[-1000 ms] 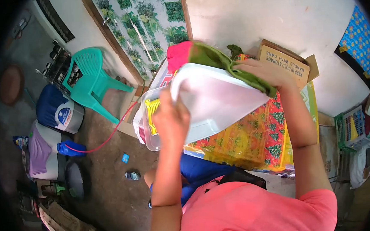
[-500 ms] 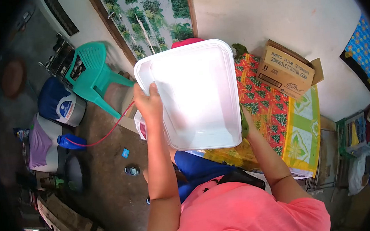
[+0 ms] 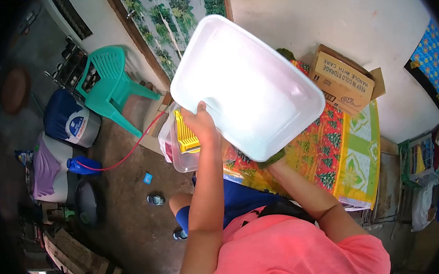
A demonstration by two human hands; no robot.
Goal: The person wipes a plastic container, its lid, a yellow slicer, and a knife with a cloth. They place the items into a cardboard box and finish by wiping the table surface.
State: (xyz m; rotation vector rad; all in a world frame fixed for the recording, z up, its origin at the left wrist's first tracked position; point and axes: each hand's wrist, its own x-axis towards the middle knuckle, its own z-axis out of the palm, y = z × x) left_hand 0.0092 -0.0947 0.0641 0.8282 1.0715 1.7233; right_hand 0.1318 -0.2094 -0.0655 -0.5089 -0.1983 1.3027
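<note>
A white plastic tub [image 3: 256, 78], rectangular with rounded corners, is held up tilted above the table, its hollow side towards me. My left hand [image 3: 201, 124] grips its lower left side, thumb over the rim. Behind the tub's bottom corner is my right hand [image 3: 273, 165], mostly hidden, with a green cloth [image 3: 272, 159] bunched at it against the tub. Below my left hand, a clear plastic container [image 3: 183, 162] holds a yellow ribbed plastic piece [image 3: 184, 132].
A Christmas-tree patterned tablecloth [image 3: 327, 152] covers the table, with an open cardboard box [image 3: 342, 77] against the wall. On the left stand a green plastic chair [image 3: 109, 83], a blue jug [image 3: 86, 165] and a washing machine [image 3: 79, 129]. A slipper [image 3: 155, 199] lies on the floor.
The tub has swung up and to the right and turned clockwise, uncovering the clear container with the yellow piece. My left hand moved right; my right hand and the green cloth moved left.
</note>
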